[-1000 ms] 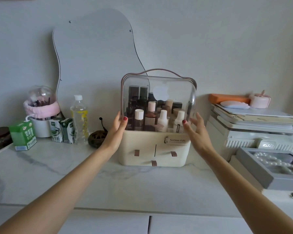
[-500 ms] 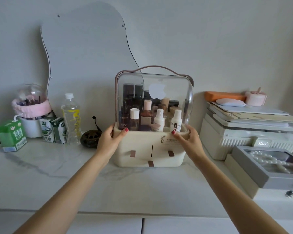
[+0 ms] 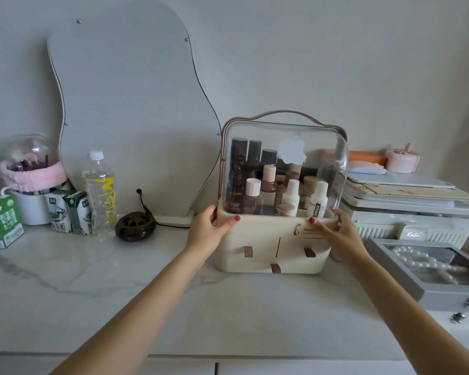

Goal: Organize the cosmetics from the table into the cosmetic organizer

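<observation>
Both hands had dropped from the clear lid to the organizer (image 3: 274,247) base; left hand (image 3: 210,228) and right hand (image 3: 336,232) gripped its sides, bottles seemingly all stowed, lid closed

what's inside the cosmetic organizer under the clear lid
The cosmetic organizer holds upright bottles: dark tall ones behind, white-capped small ones in front. Its drawers are shut, so their contents are hidden.
</observation>
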